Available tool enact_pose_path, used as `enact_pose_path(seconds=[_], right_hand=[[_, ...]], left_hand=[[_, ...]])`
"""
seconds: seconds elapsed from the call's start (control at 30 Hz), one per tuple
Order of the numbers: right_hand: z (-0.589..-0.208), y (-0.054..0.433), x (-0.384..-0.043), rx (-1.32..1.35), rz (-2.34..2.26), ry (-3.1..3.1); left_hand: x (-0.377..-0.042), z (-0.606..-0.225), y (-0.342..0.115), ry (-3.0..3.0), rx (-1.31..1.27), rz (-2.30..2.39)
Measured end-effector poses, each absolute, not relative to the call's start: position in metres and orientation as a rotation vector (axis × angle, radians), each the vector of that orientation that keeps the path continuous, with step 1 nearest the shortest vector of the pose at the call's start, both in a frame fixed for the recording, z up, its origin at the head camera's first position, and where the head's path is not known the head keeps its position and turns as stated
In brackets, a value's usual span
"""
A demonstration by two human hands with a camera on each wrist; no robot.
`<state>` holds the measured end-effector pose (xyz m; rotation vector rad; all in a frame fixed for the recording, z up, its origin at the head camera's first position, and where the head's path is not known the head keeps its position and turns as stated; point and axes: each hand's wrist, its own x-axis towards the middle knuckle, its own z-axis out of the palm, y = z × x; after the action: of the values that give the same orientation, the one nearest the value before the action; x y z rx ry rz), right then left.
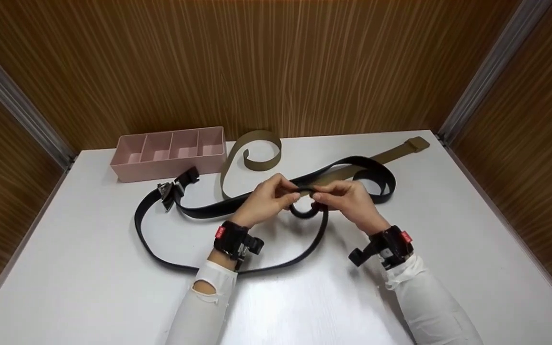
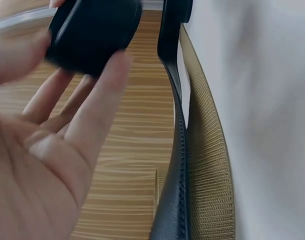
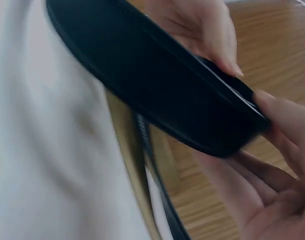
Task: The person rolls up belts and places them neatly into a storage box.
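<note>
White tabletop (image 1: 300, 311) extends below and around the grip. On it, a black leather belt (image 1: 175, 266) sweeps from left of the grip, round its near side and up into it, ending in a small coil (image 1: 303, 214); more black strap (image 1: 209, 211) passes behind the fingers. Beyond the grip lies a khaki webbing belt (image 1: 262, 166), curled at one end. Farther left sits a pink four-compartment organizer (image 1: 173, 167). Left hand (image 1: 266, 200) and right hand (image 1: 352, 201) both pinch the coil, thumbs nearly meeting. Left of them rests a silver buckle (image 1: 164, 190).
</note>
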<state>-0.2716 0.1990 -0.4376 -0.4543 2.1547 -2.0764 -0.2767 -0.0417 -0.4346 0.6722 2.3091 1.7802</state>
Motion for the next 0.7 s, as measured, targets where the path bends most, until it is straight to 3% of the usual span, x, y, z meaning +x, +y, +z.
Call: enact_pose_path(seconds=[0.2,0.5,0.7], right_hand=[[-0.434,0.206,-0.272,-0.503,-1.865,2.221],[-0.445,0.189,-0.270,-0.342,-2.289,2.107],[-0.438,0.196,-0.271,-0.392,-2.181,2.166]], left_hand=[[-0.275,-0.433,-0.041,2.286,0.724,1.666],[-0.276,-0.434,-0.038,2.219,0.596,1.960],[-0.275,-0.431,-0.039,2.274,0.658,1.858]])
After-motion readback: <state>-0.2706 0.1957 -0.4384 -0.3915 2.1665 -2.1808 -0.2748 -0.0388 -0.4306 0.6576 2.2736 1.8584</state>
